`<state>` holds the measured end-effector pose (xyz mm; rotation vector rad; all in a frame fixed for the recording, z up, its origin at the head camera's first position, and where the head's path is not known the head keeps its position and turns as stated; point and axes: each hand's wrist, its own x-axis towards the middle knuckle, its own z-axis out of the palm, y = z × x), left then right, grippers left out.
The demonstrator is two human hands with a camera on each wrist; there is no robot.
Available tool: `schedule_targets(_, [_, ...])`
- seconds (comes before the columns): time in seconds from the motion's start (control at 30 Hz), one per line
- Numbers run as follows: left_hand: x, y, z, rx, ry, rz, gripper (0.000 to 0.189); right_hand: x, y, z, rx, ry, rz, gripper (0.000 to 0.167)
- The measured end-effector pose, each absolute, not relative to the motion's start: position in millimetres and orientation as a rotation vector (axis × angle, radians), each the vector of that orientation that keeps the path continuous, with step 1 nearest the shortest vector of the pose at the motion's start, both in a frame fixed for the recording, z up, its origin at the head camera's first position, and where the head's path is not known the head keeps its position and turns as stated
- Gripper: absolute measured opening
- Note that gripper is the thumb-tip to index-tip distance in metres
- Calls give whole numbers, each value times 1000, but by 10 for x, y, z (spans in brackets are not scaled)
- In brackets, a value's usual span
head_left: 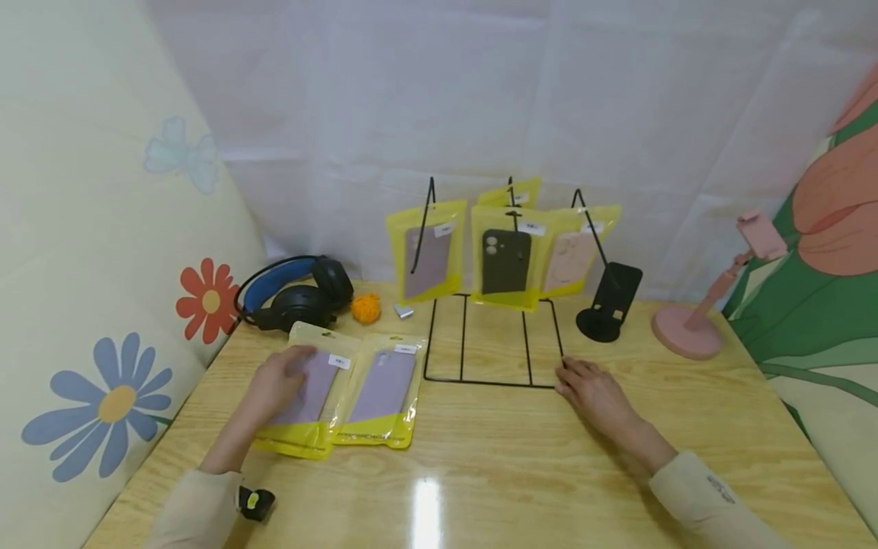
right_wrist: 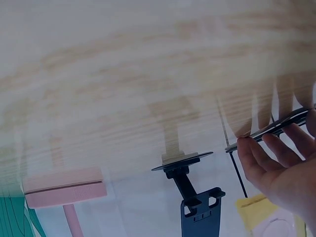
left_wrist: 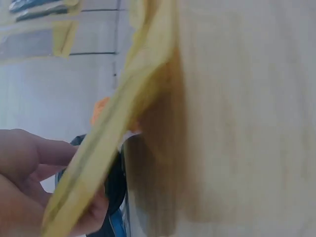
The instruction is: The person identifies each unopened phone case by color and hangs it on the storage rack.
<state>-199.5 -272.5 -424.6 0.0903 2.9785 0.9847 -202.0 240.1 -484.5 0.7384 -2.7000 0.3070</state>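
My left hand (head_left: 277,381) grips the left side of a purple phone case in a clear and yellow pouch (head_left: 317,393). In the left wrist view the pouch (left_wrist: 106,136) tilts up from the table, with the thumb on one face and fingers behind the other. A second pouched purple phone case (head_left: 384,385) lies right beside it. My right hand (head_left: 597,396) touches the front right corner of a black wire display rack (head_left: 490,382), its fingertips along the base rod in the right wrist view. Pouched cases in purple (head_left: 428,263), black (head_left: 506,263) and pink (head_left: 571,259) hang from the rack's hooks.
Headphones (head_left: 298,305), an orange ball (head_left: 366,308) and a small silvery piece (head_left: 403,311) sit at the back left. Right of the rack stand a black phone stand (head_left: 617,293) and a pink one (head_left: 689,332). A white cloth (head_left: 357,137) hangs behind the table.
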Motion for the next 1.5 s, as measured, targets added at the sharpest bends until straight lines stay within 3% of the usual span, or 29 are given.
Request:
schedule_targets(0.33, [-1929, -2853, -3935, 94, 2976, 1309, 38, -2026, 2392, -4817, 728, -2709, 297, 33])
schedule_targets(0.77, [-1704, -2620, -3538, 354, 3277, 1328, 43, -2024, 2401, -4811, 733, -2723, 308, 32])
schedule_targets(1.2, [-1582, -2176, -3337, 1132, 3020, 1611, 46, -2013, 2400, -4810, 730, -2704, 324, 31])
schedule_targets(1.5, [-1651, -1943, -3273, 1309, 2858, 1671, 47, -2006, 2397, -4825, 733, -2706, 327, 31])
